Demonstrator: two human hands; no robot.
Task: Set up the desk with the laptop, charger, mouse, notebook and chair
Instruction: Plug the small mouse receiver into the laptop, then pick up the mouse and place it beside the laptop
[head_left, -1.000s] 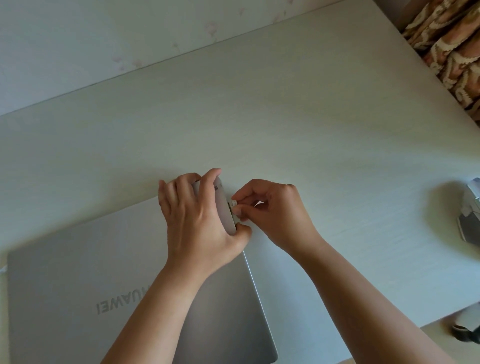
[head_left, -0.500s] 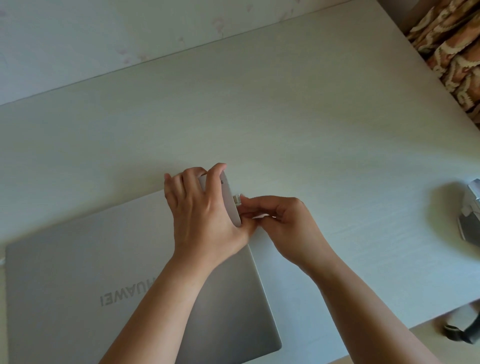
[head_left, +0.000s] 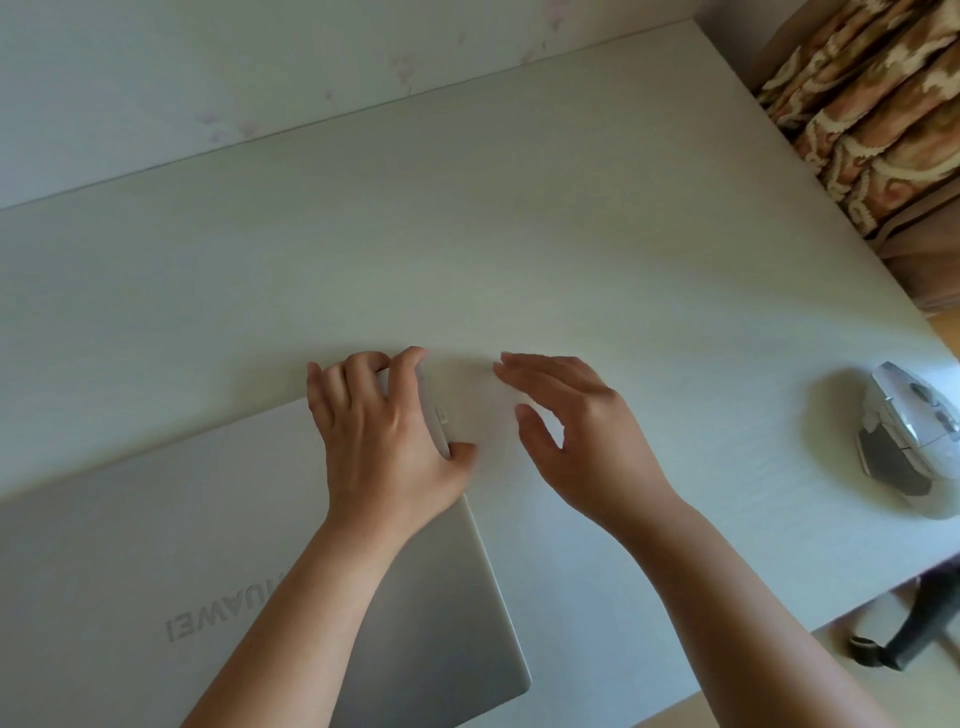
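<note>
Soft, even daylight fills the scene, fairly bright and slightly greenish. The mouse (head_left: 906, 439) casts a diffuse shadow to its left on the counter (head_left: 519, 234), suggesting light from the right. The right hand (head_left: 576, 431) is motion-blurred. Wide-angle distortion bends the counter's edges. No harsh glare.

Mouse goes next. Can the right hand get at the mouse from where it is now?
Probably yes. The right hand is open and holds nothing, and only bare desk lies between it and the mouse further right. The left hand holds the laptop corner.
</note>
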